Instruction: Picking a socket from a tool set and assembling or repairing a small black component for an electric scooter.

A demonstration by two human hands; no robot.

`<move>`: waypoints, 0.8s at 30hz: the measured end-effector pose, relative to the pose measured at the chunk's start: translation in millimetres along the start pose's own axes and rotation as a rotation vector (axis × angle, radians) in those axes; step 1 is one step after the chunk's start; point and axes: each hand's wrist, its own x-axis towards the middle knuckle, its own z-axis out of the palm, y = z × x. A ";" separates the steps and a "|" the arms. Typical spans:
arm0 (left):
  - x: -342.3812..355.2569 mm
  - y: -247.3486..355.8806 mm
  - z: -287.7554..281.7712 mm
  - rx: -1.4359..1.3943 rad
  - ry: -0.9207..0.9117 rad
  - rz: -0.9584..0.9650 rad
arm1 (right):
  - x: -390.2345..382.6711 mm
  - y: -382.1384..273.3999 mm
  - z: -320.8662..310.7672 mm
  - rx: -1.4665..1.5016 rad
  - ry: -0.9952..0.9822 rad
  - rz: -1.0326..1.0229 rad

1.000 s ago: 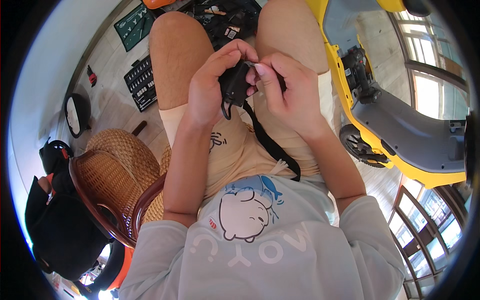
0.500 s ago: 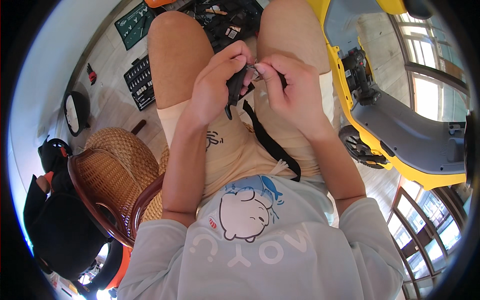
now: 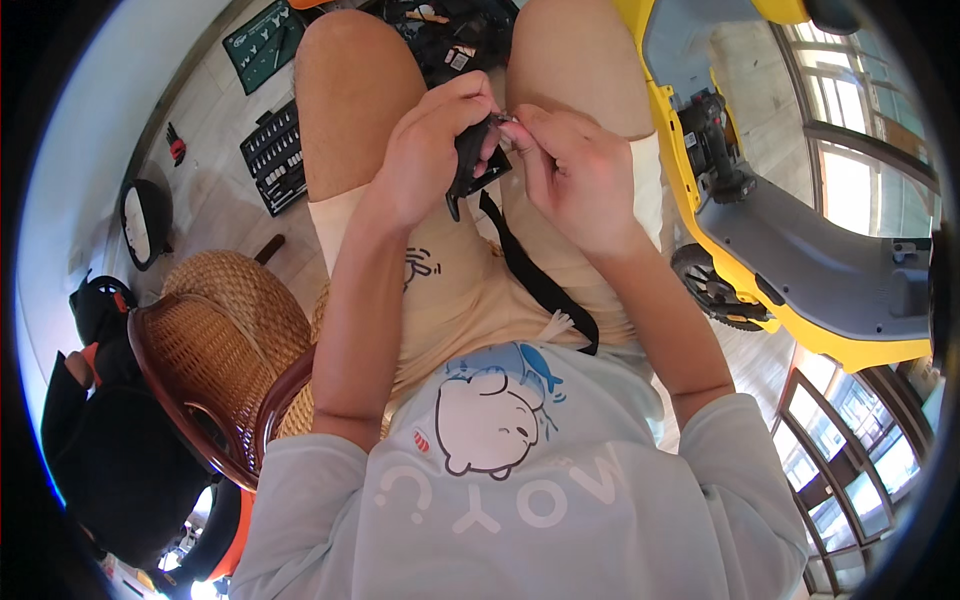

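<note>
On the right I'm seeing a yellow-and-grey scooter [image 3: 812, 275], its smooth moulded panels curving from far to near, while on the left a wicker chair [image 3: 225, 335] is showing a tight woven texture and a glossy brown rim. At the far side, between the knees [image 3: 355, 70], a black case [image 3: 495, 30] is lying on the floor; it is holding a jumble of dark pieces I'm not managing to sort out, one of them bearing a white label [image 3: 460, 57]. To its left a green tool pouch [image 3: 250, 78] is lying spread flat, carrying shiny metal tools [image 3: 285, 48]. Nearer, beside the left knee, a socket case [image 3: 278, 165] is lying open, with silvery cylinders [image 3: 272, 140] sitting in rows.

Above the lap I'm watching the left hand [image 3: 430, 150] gripping a black object [image 3: 466, 175], fingers curling around its far part. Its long axis is running far to near, the slim near end pointing towards the body and slightly left. The right hand [image 3: 575, 175] is pinching a small light-coloured piece [image 3: 503, 118] between thumb and forefinger, right by the object's far end; what it is, I'm not able to tell. A flat, flexible black strap [image 3: 540, 285] is curving nearer and rightward over the cream fabric shorts [image 3: 450, 300].
</note>
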 end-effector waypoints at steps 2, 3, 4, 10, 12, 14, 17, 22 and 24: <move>2.1 -1.3 -3.5 -0.032 -0.025 -0.024 | 1.2 0.4 -1.7 -0.025 -0.030 -0.023; 2.9 -1.5 -4.6 -0.062 -0.048 -0.046 | 0.7 0.7 -1.5 -0.026 -0.030 -0.022; 4.0 -1.1 -4.5 -0.062 -0.050 -0.045 | 0.2 1.6 -0.5 -0.014 -0.023 -0.024; 6.6 -2.9 -4.0 -0.286 -0.056 -0.138 | 1.5 -0.8 0.3 0.126 0.032 0.015; 6.6 -3.7 -4.2 -0.291 -0.086 -0.118 | 0.3 0.2 2.4 0.149 0.057 0.018; 6.3 -3.1 -3.8 -0.291 -0.073 -0.128 | -0.3 1.4 4.2 0.124 0.094 0.013; 7.0 -4.1 -2.9 -0.281 -0.056 -0.133 | -0.5 -0.5 6.2 0.144 0.131 -0.027; 6.1 -4.6 1.0 -0.336 -0.027 -0.105 | 0.9 1.7 7.7 0.190 0.132 -0.028; 6.0 -4.6 0.4 -0.428 -0.055 -0.110 | 1.4 -1.9 10.1 0.244 0.125 0.018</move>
